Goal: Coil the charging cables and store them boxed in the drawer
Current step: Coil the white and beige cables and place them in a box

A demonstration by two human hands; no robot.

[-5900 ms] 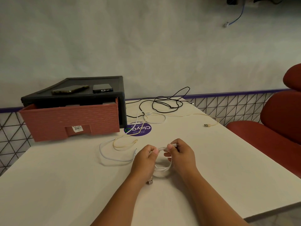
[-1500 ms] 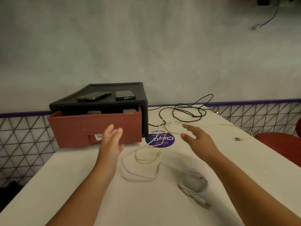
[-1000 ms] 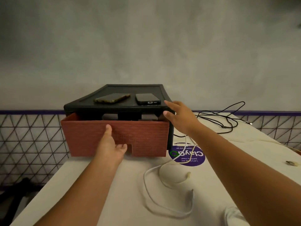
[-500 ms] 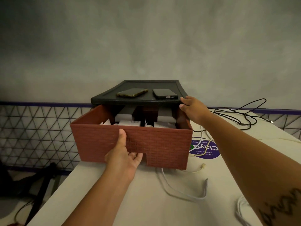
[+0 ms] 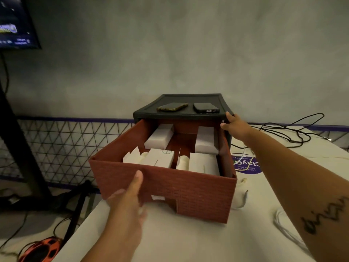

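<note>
The red brick-patterned drawer [image 5: 188,190] stands pulled far out of the black cabinet [image 5: 181,115]. Several white boxes [image 5: 160,138] lie inside it, two of them with open flaps at the front. My left hand [image 5: 128,197] holds the drawer's front beside the handle notch, thumb up against the face. My right hand [image 5: 234,125] grips the cabinet's front right corner. A coiled white cable [image 5: 281,222] lies on the table at the right, partly hidden by my forearm. A loose pale cable [image 5: 243,193] lies beside the drawer. A black cable [image 5: 290,133] sprawls at the back right.
Two phones [image 5: 172,107] [image 5: 206,107] lie on the cabinet top. A purple round sticker [image 5: 245,165] marks the white table [image 5: 188,239]. A screen [image 5: 15,25] on a black stand is at the far left. An orange and black object [image 5: 41,250] sits on the floor.
My left hand has pulled the drawer further out, and the boxes inside now show. My right hand has stayed on the cabinet corner. The view has shifted left.
</note>
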